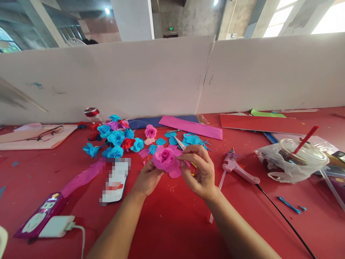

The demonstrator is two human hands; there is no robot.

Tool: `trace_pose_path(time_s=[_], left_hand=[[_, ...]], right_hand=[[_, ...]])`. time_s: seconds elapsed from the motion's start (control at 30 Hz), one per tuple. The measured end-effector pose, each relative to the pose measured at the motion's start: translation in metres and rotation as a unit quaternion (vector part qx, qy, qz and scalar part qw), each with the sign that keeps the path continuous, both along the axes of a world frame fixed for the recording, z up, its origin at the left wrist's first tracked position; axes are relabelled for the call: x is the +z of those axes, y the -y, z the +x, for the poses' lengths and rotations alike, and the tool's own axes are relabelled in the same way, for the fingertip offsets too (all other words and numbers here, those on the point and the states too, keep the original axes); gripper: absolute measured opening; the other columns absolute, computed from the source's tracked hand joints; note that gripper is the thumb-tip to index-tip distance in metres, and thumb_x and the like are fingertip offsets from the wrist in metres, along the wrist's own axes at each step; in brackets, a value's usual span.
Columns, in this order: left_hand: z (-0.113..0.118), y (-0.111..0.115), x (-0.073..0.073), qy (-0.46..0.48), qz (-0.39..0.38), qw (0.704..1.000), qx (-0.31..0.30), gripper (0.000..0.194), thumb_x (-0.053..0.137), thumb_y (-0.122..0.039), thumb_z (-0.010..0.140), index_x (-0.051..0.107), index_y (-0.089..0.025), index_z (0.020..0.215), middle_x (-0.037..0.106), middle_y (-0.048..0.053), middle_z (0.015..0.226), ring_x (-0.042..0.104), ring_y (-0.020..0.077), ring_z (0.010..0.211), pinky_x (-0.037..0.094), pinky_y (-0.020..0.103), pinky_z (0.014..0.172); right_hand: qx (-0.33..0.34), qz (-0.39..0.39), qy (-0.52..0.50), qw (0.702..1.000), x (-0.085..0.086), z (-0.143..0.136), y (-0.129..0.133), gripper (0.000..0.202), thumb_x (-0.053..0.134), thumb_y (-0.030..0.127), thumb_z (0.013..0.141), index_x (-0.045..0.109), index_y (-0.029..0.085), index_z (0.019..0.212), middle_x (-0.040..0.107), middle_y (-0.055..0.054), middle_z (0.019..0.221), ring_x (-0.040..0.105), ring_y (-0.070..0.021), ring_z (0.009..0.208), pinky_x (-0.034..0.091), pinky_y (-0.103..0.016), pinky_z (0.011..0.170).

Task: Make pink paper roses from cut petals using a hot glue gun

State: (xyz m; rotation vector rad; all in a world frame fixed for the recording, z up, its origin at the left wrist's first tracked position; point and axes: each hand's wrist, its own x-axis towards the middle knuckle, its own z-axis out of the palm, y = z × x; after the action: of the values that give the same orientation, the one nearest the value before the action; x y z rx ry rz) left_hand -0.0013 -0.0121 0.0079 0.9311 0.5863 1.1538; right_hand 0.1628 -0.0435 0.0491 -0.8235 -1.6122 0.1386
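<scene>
Spreading between both hands' grips, the pink paper flower (pixel 165 157) faces upward.

I register a red counter (pixel 161 223) backed by a pale partition (pixel 121 79) (one vertical seam, slight scuffing). Above it, I observe concrete walls (pixel 196 18), bright windows (pixel 327 18) and a green sign (pixel 171 28).

Eyeglasses (pixel 47 133), phone (pixel 115 183), white charger (pixel 56 226) against purple packet (pixel 36 220), cup (pixel 302 155) with red straw (pixel 305 140) in plastic bag (pixel 285 173), red-lidded jar (pixel 92 113)
</scene>
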Motion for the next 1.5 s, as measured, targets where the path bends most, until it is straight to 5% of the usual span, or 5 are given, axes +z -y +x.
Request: trace_pose_path(time_s=[0.3,0.63,1.17,1.33,1.5], left_hand=[[0.003,0.001,0.004,-0.055,0.065,0.996,-0.015,0.015,0.069,-0.024,0.077,0.074,-0.021,0.091,0.072,0.005,0.091,0.063,0.0211,0.092,0.046,0.034,0.087],[0.004,0.0,0.004,-0.065,0.07,0.995,-0.009,0.02,0.073,-0.026,0.072,0.074,-0.02,0.092,0.072,0.006,0.091,0.061,0.0256,0.101,0.045,0.037,0.09],[0.004,-0.003,0.002,-0.032,0.052,0.998,0.022,0.011,0.075,-0.026,0.07,0.074,-0.021,0.08,0.071,0.002,0.078,0.062,0.0194,0.086,0.045,0.034,0.086],[0.004,-0.003,0.003,0.026,0.002,0.998,0.056,0.028,0.082,-0.029,0.06,0.073,-0.025,0.087,0.071,0.001,0.093,0.06,0.0197,0.1,0.04,0.035,0.096],[0.006,0.001,0.007,0.037,-0.021,0.998,0.046,0.033,0.082,-0.03,0.06,0.072,-0.024,0.091,0.07,0.004,0.106,0.057,0.0231,0.112,0.038,0.038,0.101]], right_hand=[[-0.048,0.046,0.069,0.995,0.0,-0.004,0.001,0.019,0.064,0.012,0.074,0.065,0.024,0.088,0.057,-0.004,0.09,0.057,-0.0197,0.083,0.042,-0.04,0.076],[-0.064,0.059,0.089,0.992,-0.003,-0.006,0.0,0.025,0.065,0.01,0.074,0.066,0.027,0.091,0.059,-0.003,0.091,0.057,-0.0196,0.083,0.041,-0.039,0.075],[-0.051,0.104,0.069,0.991,-0.004,-0.006,0.004,0.033,0.062,0.005,0.072,0.066,0.029,0.094,0.058,-0.004,0.089,0.056,-0.02,0.082,0.044,-0.038,0.071],[-0.073,-0.003,-0.024,0.997,-0.006,-0.011,0.003,0.022,0.054,0.006,0.077,0.062,0.024,0.087,0.06,-0.003,0.078,0.058,-0.0195,0.076,0.044,-0.038,0.072],[0.014,-0.148,-0.007,0.989,-0.016,-0.02,-0.007,0.018,0.061,0.014,0.076,0.066,0.023,0.091,0.07,-0.005,0.09,0.061,-0.0222,0.087,0.047,-0.038,0.079]])
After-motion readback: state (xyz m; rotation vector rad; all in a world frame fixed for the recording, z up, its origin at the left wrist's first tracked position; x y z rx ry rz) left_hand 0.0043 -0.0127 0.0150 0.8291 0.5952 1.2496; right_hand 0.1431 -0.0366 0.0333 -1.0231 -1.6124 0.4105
